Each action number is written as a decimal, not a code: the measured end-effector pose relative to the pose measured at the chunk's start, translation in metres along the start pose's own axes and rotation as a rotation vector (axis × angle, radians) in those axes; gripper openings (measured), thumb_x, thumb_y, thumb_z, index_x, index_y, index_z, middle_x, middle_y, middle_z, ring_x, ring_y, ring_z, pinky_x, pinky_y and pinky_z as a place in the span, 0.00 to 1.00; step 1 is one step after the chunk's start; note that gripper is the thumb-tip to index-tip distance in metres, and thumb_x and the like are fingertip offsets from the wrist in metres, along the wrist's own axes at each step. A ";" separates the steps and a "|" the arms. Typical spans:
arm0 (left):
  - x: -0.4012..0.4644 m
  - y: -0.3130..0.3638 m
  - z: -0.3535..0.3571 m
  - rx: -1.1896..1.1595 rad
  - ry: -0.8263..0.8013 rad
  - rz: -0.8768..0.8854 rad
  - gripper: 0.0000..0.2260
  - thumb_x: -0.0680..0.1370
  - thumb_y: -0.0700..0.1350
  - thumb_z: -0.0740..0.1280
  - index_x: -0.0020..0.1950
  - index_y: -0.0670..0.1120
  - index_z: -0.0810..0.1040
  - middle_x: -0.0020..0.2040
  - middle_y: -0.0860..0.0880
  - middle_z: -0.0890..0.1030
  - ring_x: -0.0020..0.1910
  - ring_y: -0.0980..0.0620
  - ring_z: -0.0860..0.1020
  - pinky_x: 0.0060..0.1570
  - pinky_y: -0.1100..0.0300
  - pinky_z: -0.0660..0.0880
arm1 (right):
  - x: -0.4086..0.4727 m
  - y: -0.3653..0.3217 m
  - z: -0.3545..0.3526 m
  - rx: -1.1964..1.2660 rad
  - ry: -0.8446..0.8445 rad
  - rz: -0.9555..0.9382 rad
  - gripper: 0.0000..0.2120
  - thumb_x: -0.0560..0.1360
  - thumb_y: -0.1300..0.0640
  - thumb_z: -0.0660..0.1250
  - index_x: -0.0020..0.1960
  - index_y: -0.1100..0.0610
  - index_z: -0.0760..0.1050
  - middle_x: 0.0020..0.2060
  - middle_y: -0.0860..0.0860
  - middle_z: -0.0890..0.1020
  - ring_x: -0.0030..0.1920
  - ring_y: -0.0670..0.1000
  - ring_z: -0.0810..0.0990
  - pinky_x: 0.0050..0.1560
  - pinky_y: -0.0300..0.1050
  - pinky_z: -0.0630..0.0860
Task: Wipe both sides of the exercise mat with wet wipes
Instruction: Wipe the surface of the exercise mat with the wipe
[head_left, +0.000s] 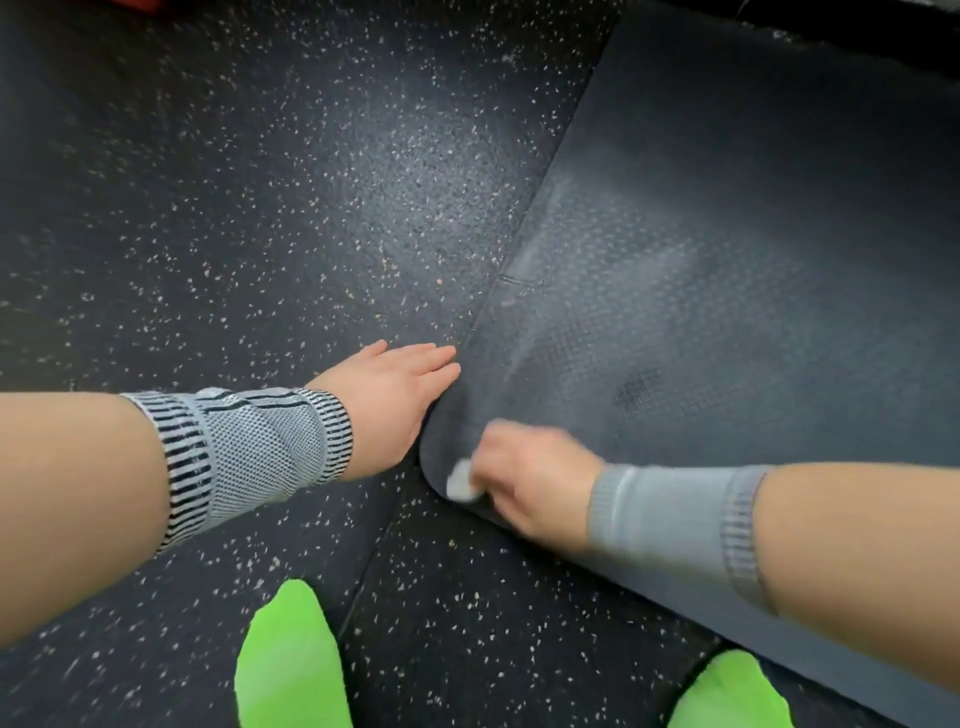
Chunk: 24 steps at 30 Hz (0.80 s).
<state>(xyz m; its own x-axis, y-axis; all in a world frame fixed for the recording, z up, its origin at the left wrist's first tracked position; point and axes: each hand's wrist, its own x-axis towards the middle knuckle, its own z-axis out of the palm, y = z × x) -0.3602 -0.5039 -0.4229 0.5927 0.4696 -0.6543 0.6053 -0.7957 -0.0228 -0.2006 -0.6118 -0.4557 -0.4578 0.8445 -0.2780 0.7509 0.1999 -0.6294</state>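
— Exercise mat (727, 249), where does it lie?
— On the speckled rubber floor (234, 208), dark and finely dotted, its rounded corner near your green socks (291, 660).
— And your hands?
— Your left hand (395, 395) lies flat, fingers straight, at the mat's edge. Your right hand (524, 483), blurred, pinches a crumpled white wet wipe (460, 480) on the corner.

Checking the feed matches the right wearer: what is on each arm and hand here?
Both hands are bare, no gloves. The left hand has a grey knitted wrist support with a mesh-textured middle and black-and-white striped bands at both ends. The right hand, blurred, has a plainer grey knitted wrist sleeve with a ribbed band at its forearm end. The forearms are uncovered.
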 end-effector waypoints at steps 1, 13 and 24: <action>-0.002 -0.002 0.001 0.010 -0.004 -0.002 0.26 0.84 0.45 0.52 0.81 0.49 0.46 0.81 0.54 0.44 0.79 0.55 0.46 0.76 0.52 0.47 | 0.013 0.013 -0.012 -0.004 0.200 0.091 0.11 0.72 0.62 0.60 0.48 0.55 0.80 0.46 0.58 0.77 0.45 0.63 0.78 0.49 0.53 0.76; -0.019 -0.012 0.012 -0.006 -0.028 -0.056 0.28 0.83 0.44 0.54 0.81 0.49 0.45 0.81 0.53 0.43 0.79 0.54 0.45 0.76 0.51 0.47 | 0.038 -0.027 0.016 -0.212 -0.231 -0.144 0.11 0.77 0.57 0.62 0.56 0.53 0.78 0.52 0.52 0.76 0.53 0.56 0.77 0.55 0.47 0.74; 0.041 0.018 -0.026 0.076 0.077 0.109 0.28 0.83 0.44 0.54 0.81 0.48 0.46 0.81 0.53 0.43 0.79 0.54 0.45 0.76 0.52 0.47 | 0.020 0.054 -0.044 -0.228 0.132 0.267 0.10 0.76 0.58 0.60 0.55 0.55 0.78 0.53 0.54 0.75 0.52 0.58 0.77 0.51 0.46 0.70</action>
<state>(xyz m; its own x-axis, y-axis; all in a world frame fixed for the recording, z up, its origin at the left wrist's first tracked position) -0.3114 -0.4888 -0.4300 0.6936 0.4047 -0.5959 0.4947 -0.8689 -0.0143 -0.1482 -0.5623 -0.4628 -0.1777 0.9356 -0.3052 0.9292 0.0573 -0.3652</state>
